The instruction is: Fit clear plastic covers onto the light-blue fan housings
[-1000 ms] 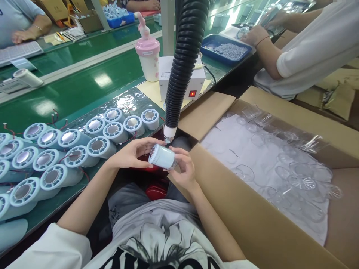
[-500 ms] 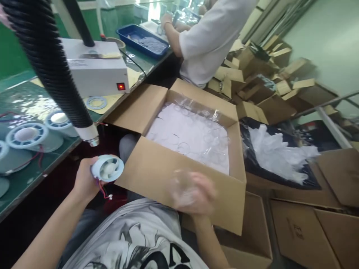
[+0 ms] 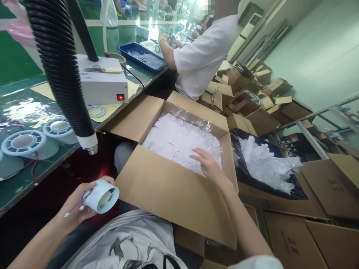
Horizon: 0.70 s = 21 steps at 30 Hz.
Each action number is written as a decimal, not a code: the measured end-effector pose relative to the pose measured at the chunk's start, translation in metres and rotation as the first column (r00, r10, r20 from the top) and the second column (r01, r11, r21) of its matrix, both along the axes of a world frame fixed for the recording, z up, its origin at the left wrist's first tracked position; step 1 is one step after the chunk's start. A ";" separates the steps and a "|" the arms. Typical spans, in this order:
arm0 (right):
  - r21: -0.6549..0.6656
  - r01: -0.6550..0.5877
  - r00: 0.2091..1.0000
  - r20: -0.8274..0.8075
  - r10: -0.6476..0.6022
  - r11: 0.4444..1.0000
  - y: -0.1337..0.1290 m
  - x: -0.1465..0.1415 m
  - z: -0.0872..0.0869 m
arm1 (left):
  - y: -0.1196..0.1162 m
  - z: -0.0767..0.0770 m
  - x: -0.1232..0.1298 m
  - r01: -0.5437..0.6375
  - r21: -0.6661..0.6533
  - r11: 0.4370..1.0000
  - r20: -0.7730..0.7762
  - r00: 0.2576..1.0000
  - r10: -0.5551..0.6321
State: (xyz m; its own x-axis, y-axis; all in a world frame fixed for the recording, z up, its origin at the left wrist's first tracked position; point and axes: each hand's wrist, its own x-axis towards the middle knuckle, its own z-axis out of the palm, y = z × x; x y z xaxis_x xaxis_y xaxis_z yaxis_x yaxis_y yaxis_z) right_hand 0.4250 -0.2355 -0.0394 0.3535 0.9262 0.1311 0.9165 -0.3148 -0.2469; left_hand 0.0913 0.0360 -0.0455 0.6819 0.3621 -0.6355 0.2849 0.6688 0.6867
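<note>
"Fingers of the R hand [image 3: 211, 167] were spread, nothing in them I could see. Touching? Couldn't tell."

"Where, tho?"

"Over the big box [image 3: 168, 194], w/ its white sheet [image 3: 168, 129] and clear bits [image 3: 212, 143]. Prob. the reaching step."

"And the blue tube [image 3: 98, 194]?"

"Outside the box, tipped over, gripped by the L hand [image 3: 73, 202]. Thin wires [image 3: 86, 196] hung off it."

"Next move?"

"Prob. called for a soft pinch on 1 clear bit, tube held steady."

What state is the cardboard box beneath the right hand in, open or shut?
Open: the cardboard box has its left flap folded outward, and white sheeting shows inside.
</note>
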 end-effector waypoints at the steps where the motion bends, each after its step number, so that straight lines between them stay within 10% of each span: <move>1: -0.069 -0.150 0.988 -0.046 0.147 0.986 0.029 0.007 -0.003 | -0.002 0.001 -0.002 -0.005 0.020 1.000 -0.007 1.000 0.005; 6: -0.333 -0.543 0.839 -0.240 0.488 0.771 0.099 0.026 -0.016 | -0.013 0.013 -0.010 -0.150 0.013 0.989 -0.017 0.988 0.151; 10: -0.382 -0.488 0.871 -0.265 0.413 0.785 0.084 0.044 -0.015 | -0.013 0.013 -0.022 -0.289 -0.101 0.952 -0.039 0.957 0.286; 16: 0.027 -0.266 0.907 -0.333 0.259 0.964 0.065 0.033 -0.003 | -0.012 0.005 -0.024 -0.308 -0.175 0.935 -0.073 0.951 0.299; 21: 0.366 -0.326 0.682 -0.548 0.485 0.872 0.107 -0.037 0.007 | -0.009 0.008 -0.019 -0.220 -0.146 0.965 0.024 0.974 0.225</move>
State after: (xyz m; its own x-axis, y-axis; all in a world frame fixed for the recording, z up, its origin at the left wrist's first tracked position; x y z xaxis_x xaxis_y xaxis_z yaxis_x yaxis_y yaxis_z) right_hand 0.3877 -0.1281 -0.0326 0.0253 0.9694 0.2442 0.5653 0.1876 -0.8033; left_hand 0.0721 0.0265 -0.0377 0.6202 0.4160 -0.6651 0.0923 0.8032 0.5885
